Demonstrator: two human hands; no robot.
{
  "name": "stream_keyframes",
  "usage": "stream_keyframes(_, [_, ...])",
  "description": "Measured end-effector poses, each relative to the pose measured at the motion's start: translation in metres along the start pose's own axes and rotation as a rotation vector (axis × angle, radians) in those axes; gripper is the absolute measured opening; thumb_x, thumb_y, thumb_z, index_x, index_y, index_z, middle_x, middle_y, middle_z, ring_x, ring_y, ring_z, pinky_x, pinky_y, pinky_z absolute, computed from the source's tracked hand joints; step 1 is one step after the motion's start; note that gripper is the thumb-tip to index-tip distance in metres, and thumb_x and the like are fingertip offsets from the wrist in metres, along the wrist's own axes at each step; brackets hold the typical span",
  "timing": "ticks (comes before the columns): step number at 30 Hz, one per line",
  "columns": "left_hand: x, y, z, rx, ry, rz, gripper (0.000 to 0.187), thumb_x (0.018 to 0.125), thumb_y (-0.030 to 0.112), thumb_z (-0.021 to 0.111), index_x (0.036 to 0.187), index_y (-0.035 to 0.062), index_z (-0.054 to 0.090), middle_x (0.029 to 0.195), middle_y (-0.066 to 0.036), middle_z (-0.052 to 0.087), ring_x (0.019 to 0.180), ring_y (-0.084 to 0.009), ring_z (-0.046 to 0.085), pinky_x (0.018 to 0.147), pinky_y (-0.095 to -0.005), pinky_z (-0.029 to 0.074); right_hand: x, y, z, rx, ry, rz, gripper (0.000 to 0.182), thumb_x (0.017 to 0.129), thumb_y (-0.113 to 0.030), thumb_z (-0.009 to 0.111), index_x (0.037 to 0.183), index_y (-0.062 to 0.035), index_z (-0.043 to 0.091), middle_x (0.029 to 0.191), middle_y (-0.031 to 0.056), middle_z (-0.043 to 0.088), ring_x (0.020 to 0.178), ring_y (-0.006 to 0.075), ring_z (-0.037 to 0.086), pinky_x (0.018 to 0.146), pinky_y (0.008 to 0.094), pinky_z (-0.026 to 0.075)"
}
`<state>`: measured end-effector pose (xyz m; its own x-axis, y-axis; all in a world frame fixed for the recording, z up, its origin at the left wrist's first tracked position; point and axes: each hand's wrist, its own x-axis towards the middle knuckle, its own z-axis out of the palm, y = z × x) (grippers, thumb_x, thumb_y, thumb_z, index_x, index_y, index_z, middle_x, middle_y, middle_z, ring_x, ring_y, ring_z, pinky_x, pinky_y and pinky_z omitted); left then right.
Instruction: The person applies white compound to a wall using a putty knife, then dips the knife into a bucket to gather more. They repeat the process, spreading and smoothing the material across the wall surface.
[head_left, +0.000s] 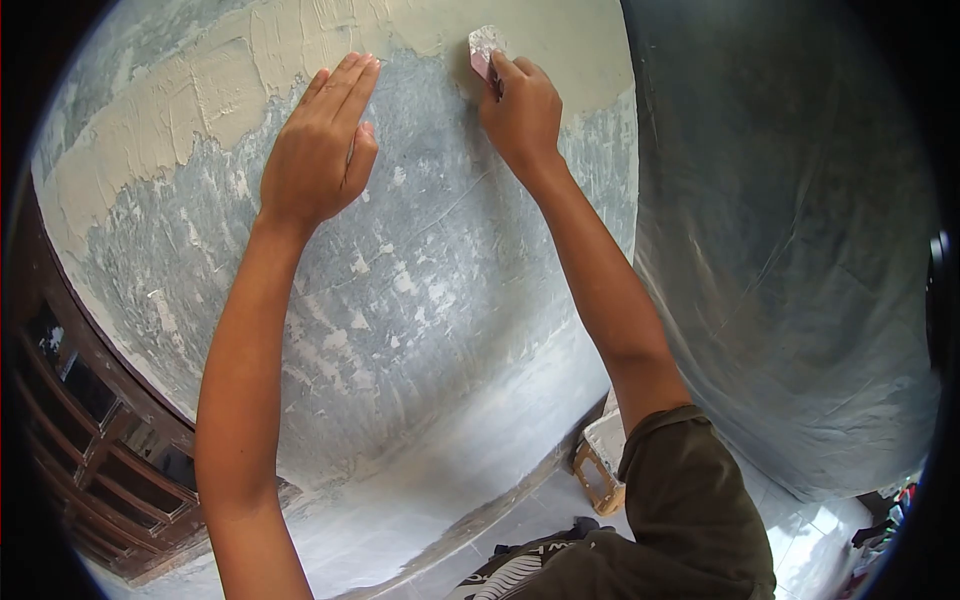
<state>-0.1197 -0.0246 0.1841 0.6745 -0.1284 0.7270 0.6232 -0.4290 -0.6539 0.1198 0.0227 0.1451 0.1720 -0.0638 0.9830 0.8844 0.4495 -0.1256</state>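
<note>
In front of me a grey wall [430, 230] carries a band of wet cream-coloured plaster [200, 100] across its upper part. My right hand [524, 112] is closed around a putty knife [484, 48], its blade smeared with white plaster and held up against the coated area. Most of the knife's handle is hidden in my fist. To the left, my left hand [318, 150] is stretched out with its fingers straight and side by side, fingertips at the lower edge of the plaster band. That hand holds nothing.
Grey plastic sheeting [780, 250] hangs along the right side. A brown wooden frame with panes [110, 450] stands at the lower left. On the tiled floor [545, 510] below sits a plaster-stained wooden stool or box [598, 478], partly behind my sleeve.
</note>
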Motion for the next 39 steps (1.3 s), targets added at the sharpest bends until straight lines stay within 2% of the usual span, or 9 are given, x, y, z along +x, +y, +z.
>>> stream_keyframes(1, [0.000,0.000,0.000,-0.002,-0.002,0.003,0.055,0.090,0.012,0.044,0.141,-0.0066,0.052,0.141,-0.023,0.058,0.137,-0.0330,0.052,0.120,-0.0443,0.034,-0.004,-0.002,0.002,0.001,-0.001,-0.002,0.038,0.078,-0.004,0.070,0.116,-0.0005,0.071,0.084,0.0139,0.066,0.080,0.0320,0.066,0.071,0.0422,0.053])
stream_keyframes(3, [0.000,-0.001,0.000,-0.001,-0.001,-0.001,0.055,0.090,0.012,0.044,0.141,-0.0067,0.052,0.141,-0.023,0.058,0.137,-0.0331,0.052,0.120,-0.0444,0.034,-0.021,-0.013,0.006,0.055,-0.040,0.024,0.013,0.076,-0.002,0.071,0.089,-0.0031,0.067,0.081,0.0125,0.064,0.082,0.0326,0.063,0.074,0.0454,0.048])
stream_keyframes(6, [0.001,0.001,0.000,-0.012,-0.001,-0.003,0.055,0.090,0.012,0.044,0.141,-0.0069,0.051,0.141,-0.023,0.057,0.137,-0.0332,0.051,0.120,-0.0445,0.034,-0.062,-0.042,-0.004,0.139,-0.092,-0.053,0.040,0.074,-0.001,0.072,0.113,-0.0005,0.067,0.085,0.0101,0.063,0.082,0.0307,0.062,0.074,0.0443,0.046])
stream_keyframes(12, [0.001,0.001,-0.002,-0.017,-0.003,0.007,0.055,0.089,0.012,0.044,0.141,-0.0072,0.052,0.141,-0.023,0.057,0.137,-0.0334,0.051,0.120,-0.0447,0.034,-0.067,-0.067,-0.039,0.365,-0.087,-0.115,0.041,0.073,0.002,0.071,0.114,-0.0017,0.068,0.082,0.0103,0.061,0.078,0.0287,0.062,0.068,0.0413,0.047])
stream_keyframes(17, [0.001,0.001,-0.001,-0.004,0.000,0.005,0.055,0.089,0.011,0.044,0.140,-0.0077,0.052,0.141,-0.023,0.057,0.137,-0.0334,0.051,0.120,-0.0448,0.034,-0.007,-0.021,-0.006,0.136,0.086,-0.028,0.035,0.076,-0.002,0.071,0.111,-0.0020,0.069,0.081,0.0105,0.064,0.077,0.0298,0.063,0.069,0.0416,0.050])
stream_keyframes(21, [0.001,0.001,-0.001,-0.003,-0.004,-0.001,0.055,0.089,0.011,0.044,0.140,-0.0078,0.052,0.141,-0.023,0.057,0.137,-0.0334,0.051,0.120,-0.0449,0.034,-0.002,-0.012,0.011,0.004,0.033,-0.049,0.032,0.077,-0.003,0.070,0.109,-0.0020,0.070,0.083,0.0102,0.065,0.080,0.0295,0.063,0.072,0.0426,0.049])
stream_keyframes(24, [0.001,0.001,-0.002,-0.016,0.002,-0.001,0.055,0.089,0.011,0.045,0.141,-0.0077,0.052,0.142,-0.024,0.057,0.137,-0.0336,0.051,0.120,-0.0451,0.034,-0.027,-0.035,0.010,0.080,0.009,-0.080,0.034,0.075,-0.003,0.072,0.109,-0.0027,0.070,0.083,0.0091,0.063,0.083,0.0290,0.063,0.078,0.0421,0.046])
stream_keyframes(30, [-0.001,-0.002,-0.002,-0.070,0.011,-0.022,0.060,0.089,0.008,0.039,0.148,-0.0061,0.043,0.151,-0.021,0.049,0.144,-0.0340,0.043,0.122,-0.0473,0.029,-0.054,-0.072,-0.023,0.336,-0.062,-0.111,0.040,0.073,0.000,0.071,0.113,-0.0020,0.069,0.081,0.0087,0.061,0.079,0.0284,0.062,0.071,0.0413,0.049])
stream_keyframes(39, [0.001,0.001,-0.004,-0.032,0.056,-0.012,0.056,0.089,0.011,0.044,0.142,-0.0084,0.050,0.143,-0.023,0.055,0.139,-0.0335,0.049,0.121,-0.0456,0.033,-0.005,-0.031,0.007,0.080,0.027,-0.088,0.036,0.075,-0.002,0.071,0.111,-0.0030,0.070,0.082,0.0099,0.064,0.082,0.0289,0.063,0.074,0.0424,0.050])
